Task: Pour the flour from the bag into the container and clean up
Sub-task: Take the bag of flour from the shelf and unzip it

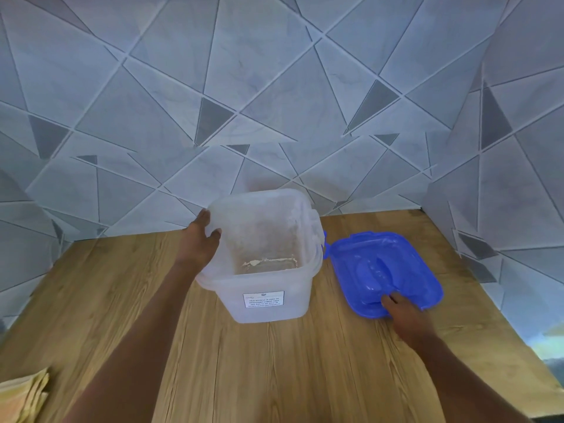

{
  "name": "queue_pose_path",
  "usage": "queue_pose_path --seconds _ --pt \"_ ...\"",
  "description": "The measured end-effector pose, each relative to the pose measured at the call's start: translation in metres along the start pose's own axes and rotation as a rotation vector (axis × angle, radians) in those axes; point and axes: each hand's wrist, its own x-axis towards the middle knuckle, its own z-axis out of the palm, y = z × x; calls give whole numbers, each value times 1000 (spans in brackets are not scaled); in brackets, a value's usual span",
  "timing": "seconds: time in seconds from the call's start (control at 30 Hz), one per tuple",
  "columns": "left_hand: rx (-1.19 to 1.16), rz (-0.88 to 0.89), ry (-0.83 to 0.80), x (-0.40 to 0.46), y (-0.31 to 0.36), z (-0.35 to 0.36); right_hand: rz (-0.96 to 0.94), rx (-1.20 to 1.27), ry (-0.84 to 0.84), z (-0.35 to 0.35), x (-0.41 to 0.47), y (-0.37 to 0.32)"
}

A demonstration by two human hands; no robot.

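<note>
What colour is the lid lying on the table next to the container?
Blue, seen clearly in the head view: the lid lies right of the container.

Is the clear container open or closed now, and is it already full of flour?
Open and nearly empty. The blue lid lies on the table beside the container, and only flour traces show at its bottom.
</note>
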Motion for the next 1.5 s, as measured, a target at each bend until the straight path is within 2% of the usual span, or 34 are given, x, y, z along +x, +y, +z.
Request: queue_pose_path --seconds 0.1,0.2,0.37,0.5,0.6,0.67,0.87,1.13,1.33,1.5 --pt "-6 -5 1 0 -1 0 -55 35 -82 -22 -2 -15" --pt "-29 -14 19 1 -1 0 21 117 -93 -44 1 -27" --pt "-47 56 161 -3 3 -3 -102 408 393 -102 28 -66" --pt "-255 150 240 -11 16 -14 -211 677 692 -171 47 -129" --pt "-419 214 337 -22 36 -38 -323 845 827 -220 62 -181" --pt "-480 278 423 -32 49 -61 -401 965 835 -247 69 -217" --pt "-501 407 666 -45 59 -164 -680 1252 747 -345 68 -350" --pt "-384 515 971 -48 25 -344 -1000 1349 793 -458 47 -517" --pt "-285 606 1066 -31 -6 -479 -1140 1370 888 -530 44 -627" --pt "-151 571 1070 14 -30 -568 -1152 1275 968 -590 59 -704"
